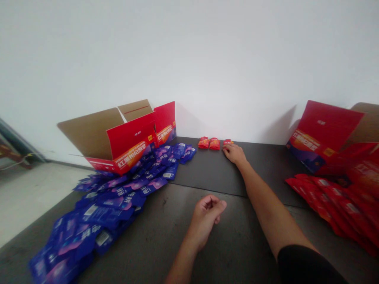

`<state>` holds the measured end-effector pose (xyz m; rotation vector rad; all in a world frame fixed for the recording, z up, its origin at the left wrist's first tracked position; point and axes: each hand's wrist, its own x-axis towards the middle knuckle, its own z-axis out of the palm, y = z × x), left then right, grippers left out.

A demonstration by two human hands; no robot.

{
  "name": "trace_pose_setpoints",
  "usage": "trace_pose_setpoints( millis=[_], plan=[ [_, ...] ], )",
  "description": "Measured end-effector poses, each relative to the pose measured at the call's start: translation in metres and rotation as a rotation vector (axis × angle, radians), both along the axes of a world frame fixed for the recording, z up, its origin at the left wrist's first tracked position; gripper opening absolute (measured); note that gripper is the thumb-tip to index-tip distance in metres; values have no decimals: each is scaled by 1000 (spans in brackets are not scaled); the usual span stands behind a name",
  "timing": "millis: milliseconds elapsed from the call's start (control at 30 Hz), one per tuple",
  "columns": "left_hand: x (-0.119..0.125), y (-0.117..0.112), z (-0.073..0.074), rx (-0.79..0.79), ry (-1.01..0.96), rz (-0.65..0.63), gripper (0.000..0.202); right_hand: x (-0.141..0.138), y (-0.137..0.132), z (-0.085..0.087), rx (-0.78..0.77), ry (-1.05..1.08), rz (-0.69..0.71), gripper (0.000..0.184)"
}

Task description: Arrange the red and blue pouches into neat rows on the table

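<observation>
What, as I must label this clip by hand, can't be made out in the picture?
Head view:
- Third small red packet: mostly hidden under the fingers of the right hand.
- Left hand: curled fingers hide its palm; whether it holds anything is unclear.
- Left box: inside hidden by its own flaps.
- Red packets and right box: cut off by the right edge.
- Blue packets: print blurred, too small.

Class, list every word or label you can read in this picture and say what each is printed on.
"红黑枸杞原浆": front flap of the open red cardboard carton on the left.
Blue foil sachets, flat red sachets, small red packets, right-hand red carton: print too blurred to read.
</observation>
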<state>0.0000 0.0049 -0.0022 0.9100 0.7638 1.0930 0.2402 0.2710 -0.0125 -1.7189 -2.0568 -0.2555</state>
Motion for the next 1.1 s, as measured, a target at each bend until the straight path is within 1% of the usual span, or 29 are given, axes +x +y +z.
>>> trace_pose_setpoints(
  millis=[67, 167, 300, 433, 533, 667, 733, 800, 900, 967, 1033, 1100],
  plan=[
    [0, 0, 0, -1, 1, 1, 32, 2, 2, -1, -2, 14, 69, 33],
    [-1, 0, 0, -1, 1, 1, 31, 2, 3, -2, -5, 34, 106, 32],
    [-1, 1, 0, -1, -7, 3, 31, -2, 4, -1, -14, 13, 104, 34],
    [-1, 1, -2, 2, 1, 0, 30, -9, 2, 2, -17, -21, 66, 34],
    [-2, 0, -4, 8, 6, 1, 30, -12, 0, 3, -18, -9, 37, 35],
    [-2, 0, -4, 12, 14, 0, 30, -13, -4, 4, -33, 15, 32, 37],
    [-3, 0, -3, 9, 12, 3, 30, -15, -9, 6, 0, 31, 39, 36],
    [-3, 0, -2, 3, 6, 9, 30, -21, -18, 9, 63, 48, 35, 35],
    [-3, 0, 0, 4, 1, 12, 30, -33, -45, 12, 143, 82, -3, 38],
    [-4, 0, 2, 12, -6, 7, 30, -41, -76, 12, 183, 109, -26, 40],
    [-5, 0, 3, 15, -20, 1, 29, -47, -120, 12, 214, 126, -45, 43],
    [-6, 0, 4, 20, -33, -5, 28, -46, -174, 13, 217, 115, -42, 46]
  ],
)
